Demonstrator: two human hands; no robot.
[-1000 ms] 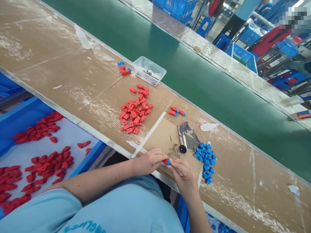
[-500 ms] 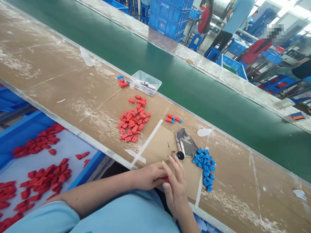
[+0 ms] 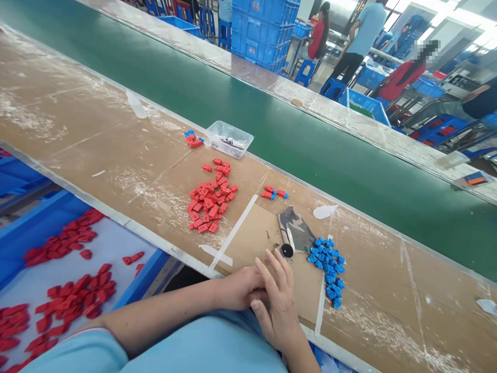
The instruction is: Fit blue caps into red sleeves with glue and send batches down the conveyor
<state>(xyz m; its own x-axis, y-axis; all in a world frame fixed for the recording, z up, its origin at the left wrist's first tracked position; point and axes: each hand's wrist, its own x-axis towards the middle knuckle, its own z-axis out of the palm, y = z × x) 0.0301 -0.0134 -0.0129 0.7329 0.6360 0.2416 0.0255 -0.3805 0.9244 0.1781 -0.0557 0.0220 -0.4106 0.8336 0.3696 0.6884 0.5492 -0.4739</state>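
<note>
Plenty of bare table (image 3: 77,140) off to the left, nothing much in the way there until you hit the red pieces pile (image 3: 209,202) and the clear tray (image 3: 230,139) behind it. Straight ahead of the hands it's tight: a small black cap (image 3: 287,251) and a camo cloth (image 3: 295,232) sit just past the fingers (image 3: 277,267), with the blue pieces pile (image 3: 328,269) crowding the right. There's an open lane between the red pile and the cloth, along the white tape strip (image 3: 235,230), and the far right of the table is open too.

left hand (image 3: 238,287): fingers covered by right hand (image 3: 277,300) | grip contents: hidden
</note>
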